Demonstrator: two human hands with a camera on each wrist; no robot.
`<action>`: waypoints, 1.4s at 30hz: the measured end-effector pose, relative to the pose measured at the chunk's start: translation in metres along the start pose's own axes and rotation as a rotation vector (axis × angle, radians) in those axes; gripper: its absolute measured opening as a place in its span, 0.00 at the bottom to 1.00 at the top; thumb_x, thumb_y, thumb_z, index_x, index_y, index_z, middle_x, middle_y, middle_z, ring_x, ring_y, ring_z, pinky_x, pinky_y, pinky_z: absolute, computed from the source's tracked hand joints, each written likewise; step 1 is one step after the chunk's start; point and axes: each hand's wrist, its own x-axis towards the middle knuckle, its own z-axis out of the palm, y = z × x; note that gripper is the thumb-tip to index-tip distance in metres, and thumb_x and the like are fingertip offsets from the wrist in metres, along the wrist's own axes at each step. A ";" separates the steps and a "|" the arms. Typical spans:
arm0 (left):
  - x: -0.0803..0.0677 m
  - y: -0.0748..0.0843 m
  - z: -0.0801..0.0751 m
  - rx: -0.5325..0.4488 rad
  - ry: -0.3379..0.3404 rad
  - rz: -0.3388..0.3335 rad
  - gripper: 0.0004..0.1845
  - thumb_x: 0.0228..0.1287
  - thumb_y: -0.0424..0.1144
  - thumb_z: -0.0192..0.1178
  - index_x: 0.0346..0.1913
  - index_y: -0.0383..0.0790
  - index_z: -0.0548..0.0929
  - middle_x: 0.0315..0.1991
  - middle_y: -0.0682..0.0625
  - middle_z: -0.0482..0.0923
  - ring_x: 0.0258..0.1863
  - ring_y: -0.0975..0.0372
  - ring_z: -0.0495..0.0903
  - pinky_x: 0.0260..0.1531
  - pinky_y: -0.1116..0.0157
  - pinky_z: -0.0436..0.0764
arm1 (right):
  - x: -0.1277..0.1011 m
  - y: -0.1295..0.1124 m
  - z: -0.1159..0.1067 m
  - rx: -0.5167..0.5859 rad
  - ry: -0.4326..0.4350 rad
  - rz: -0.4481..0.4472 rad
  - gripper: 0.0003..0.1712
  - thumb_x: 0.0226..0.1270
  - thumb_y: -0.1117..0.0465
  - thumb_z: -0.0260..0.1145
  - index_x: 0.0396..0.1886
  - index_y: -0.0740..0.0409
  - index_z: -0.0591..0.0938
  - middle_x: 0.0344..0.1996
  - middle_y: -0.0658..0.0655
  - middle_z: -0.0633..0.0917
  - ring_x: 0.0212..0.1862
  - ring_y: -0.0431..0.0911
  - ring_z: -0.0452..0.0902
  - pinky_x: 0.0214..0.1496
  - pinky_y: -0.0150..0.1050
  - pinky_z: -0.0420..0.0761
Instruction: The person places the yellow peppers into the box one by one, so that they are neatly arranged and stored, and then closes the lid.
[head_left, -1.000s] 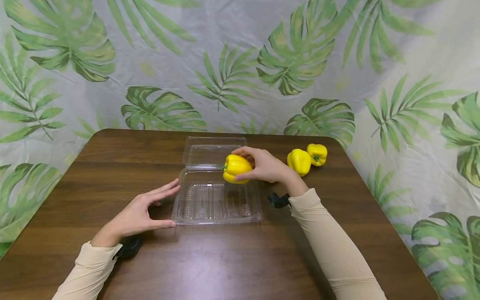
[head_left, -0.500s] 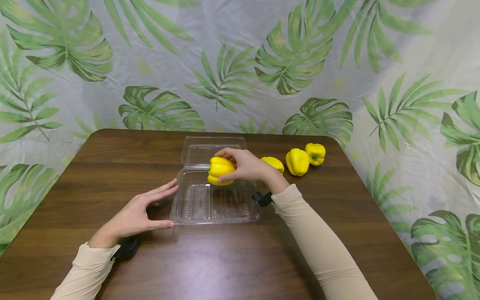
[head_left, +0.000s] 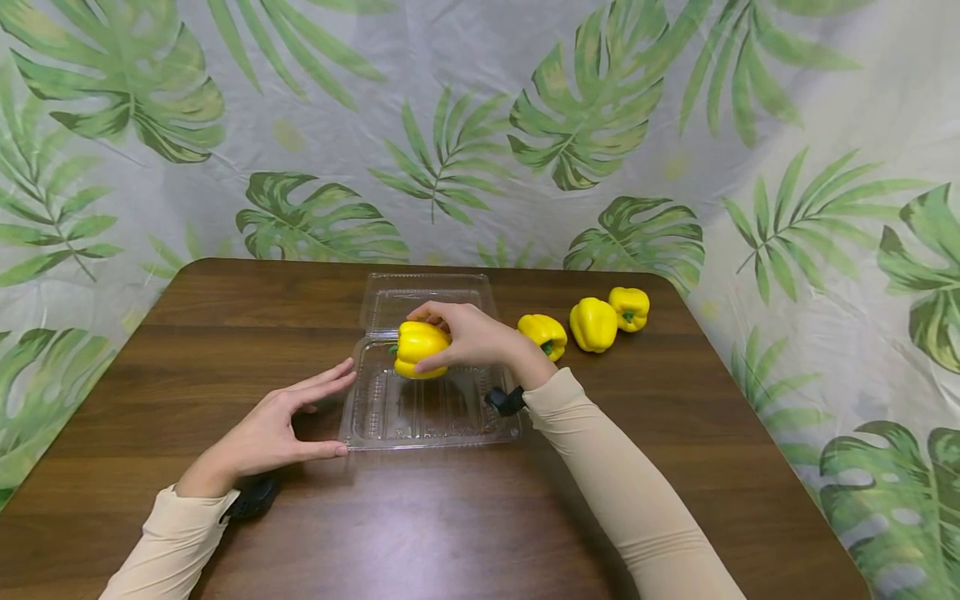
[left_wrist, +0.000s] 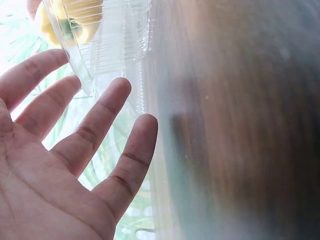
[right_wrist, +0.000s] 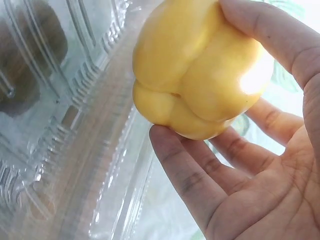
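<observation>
Left hand point(head_left: 273, 427) spread wide beside clear container point(head_left: 457, 412); right hand point(head_left: 474, 336) grips yellow pepper point(head_left: 417, 348).

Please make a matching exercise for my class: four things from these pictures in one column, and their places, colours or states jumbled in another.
1. Right hand
2. Left hand
3. Clear container
4. Table

A. Brown, wood-grained
B. Open, its lid folded back
C. Gripping a yellow pepper
D. Fingers extended beside the container

Pairs: 1-C, 2-D, 3-B, 4-A

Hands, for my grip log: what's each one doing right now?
Left hand: open, at the edge of the clear box.
Right hand: holding a yellow pepper over it.
</observation>
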 end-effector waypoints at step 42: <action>-0.001 0.002 0.000 -0.042 -0.011 -0.015 0.48 0.57 0.57 0.82 0.80 0.52 0.74 0.84 0.52 0.65 0.79 0.57 0.71 0.69 0.85 0.57 | 0.025 -0.021 0.035 -0.114 -0.139 -0.032 0.43 0.64 0.48 0.82 0.74 0.57 0.77 0.65 0.56 0.86 0.59 0.47 0.82 0.62 0.38 0.81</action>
